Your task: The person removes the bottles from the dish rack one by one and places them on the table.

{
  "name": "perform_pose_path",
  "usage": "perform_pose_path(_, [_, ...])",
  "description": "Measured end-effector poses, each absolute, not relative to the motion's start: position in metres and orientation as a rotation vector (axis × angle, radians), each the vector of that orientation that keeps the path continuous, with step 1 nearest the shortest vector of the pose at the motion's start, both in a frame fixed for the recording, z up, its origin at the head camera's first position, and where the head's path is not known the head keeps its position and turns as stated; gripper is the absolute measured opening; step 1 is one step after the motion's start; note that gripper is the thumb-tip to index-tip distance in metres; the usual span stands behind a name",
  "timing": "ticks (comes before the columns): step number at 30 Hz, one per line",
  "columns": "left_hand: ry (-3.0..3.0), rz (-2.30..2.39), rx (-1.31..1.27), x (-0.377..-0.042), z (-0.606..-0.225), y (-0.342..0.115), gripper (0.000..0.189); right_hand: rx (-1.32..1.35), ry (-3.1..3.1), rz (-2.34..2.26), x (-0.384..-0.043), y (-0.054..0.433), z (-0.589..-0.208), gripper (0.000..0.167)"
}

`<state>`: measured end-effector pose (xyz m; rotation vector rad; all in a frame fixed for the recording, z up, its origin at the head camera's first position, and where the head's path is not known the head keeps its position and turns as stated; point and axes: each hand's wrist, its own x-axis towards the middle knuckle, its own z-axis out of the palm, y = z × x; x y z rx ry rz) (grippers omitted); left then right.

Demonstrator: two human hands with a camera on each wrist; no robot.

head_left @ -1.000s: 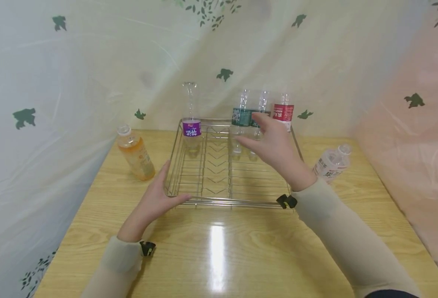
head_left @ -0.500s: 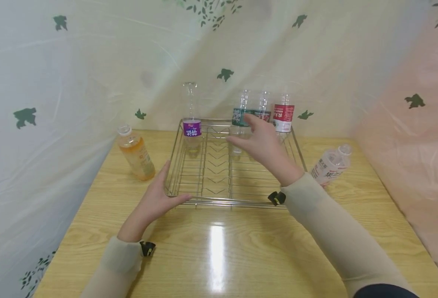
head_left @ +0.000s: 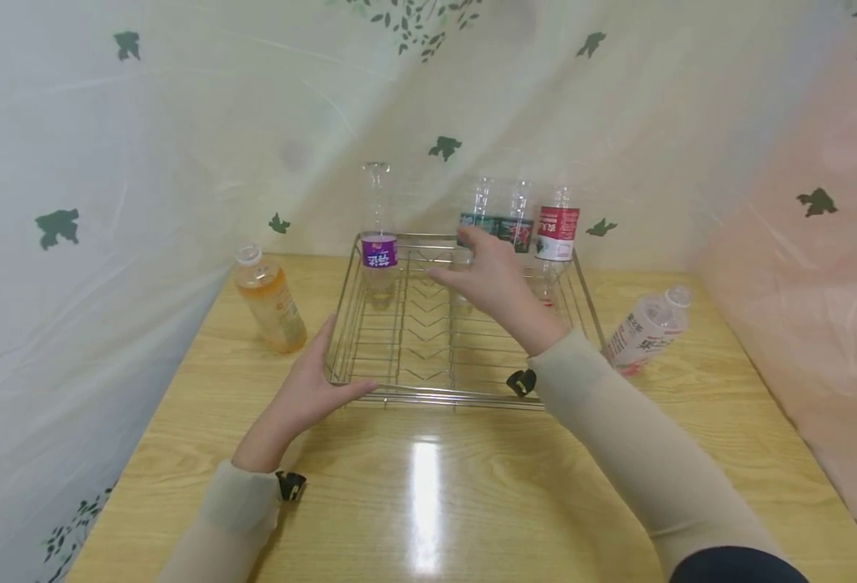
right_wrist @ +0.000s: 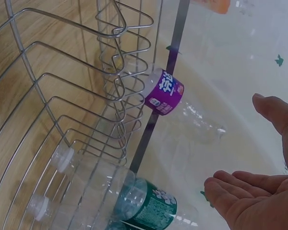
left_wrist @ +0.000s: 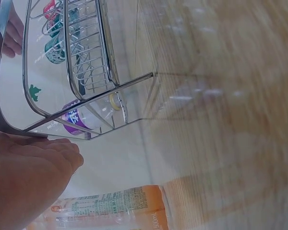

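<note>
A wire dish rack (head_left: 435, 396) stands on the table. My left hand (head_left: 313, 387) rests at its front left corner, fingers straight, thumb along the front rim. Over the middle of the rack hovers my right hand (head_left: 499, 283), thumb and fingers spread apart, holding nothing. Just beyond it, at the back right, are two clear bottles with green labels, the right one (head_left: 517, 233) plainer to see. A red-labelled bottle (head_left: 557, 231) stands to their right. At the back left is a purple-labelled bottle (head_left: 379, 251). In the right wrist view the green-labelled bottle (right_wrist: 156, 206) is cap down.
Left of the rack an orange-tinted bottle (head_left: 271, 308) stands upright on the wooden table (head_left: 370, 486). On the right stands a clear bottle (head_left: 646, 332) with a pale label. A leaf-patterned curtain (head_left: 253, 121) hangs close behind the rack.
My right hand has moved left over the rack, away from the red-labelled bottle, uncovering more of that bottle and the right green-labelled one. The left hand has stayed at the corner.
</note>
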<state>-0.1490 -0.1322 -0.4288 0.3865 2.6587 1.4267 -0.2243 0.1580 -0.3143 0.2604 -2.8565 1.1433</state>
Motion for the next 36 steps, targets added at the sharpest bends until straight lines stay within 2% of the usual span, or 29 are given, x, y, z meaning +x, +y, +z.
perform_pose_path(10, [2.636, 1.467, 0.412, -0.15, -0.429, -0.131, 0.124, 0.262, -2.891, 1.102, -0.232, 0.142, -0.322, 0.091])
perform_pose_path(23, [2.647, 1.457, 0.416, -0.15, -0.43, -0.133, 0.125, 0.227, -2.924, 1.183, -0.25, 0.127, -0.33, 0.098])
perform_pose_path(36, [2.646, 1.458, 0.395, -0.149, -0.428, -0.132, 0.124, 0.2, -2.903, 1.23, -0.266, 0.113, -0.341, 0.092])
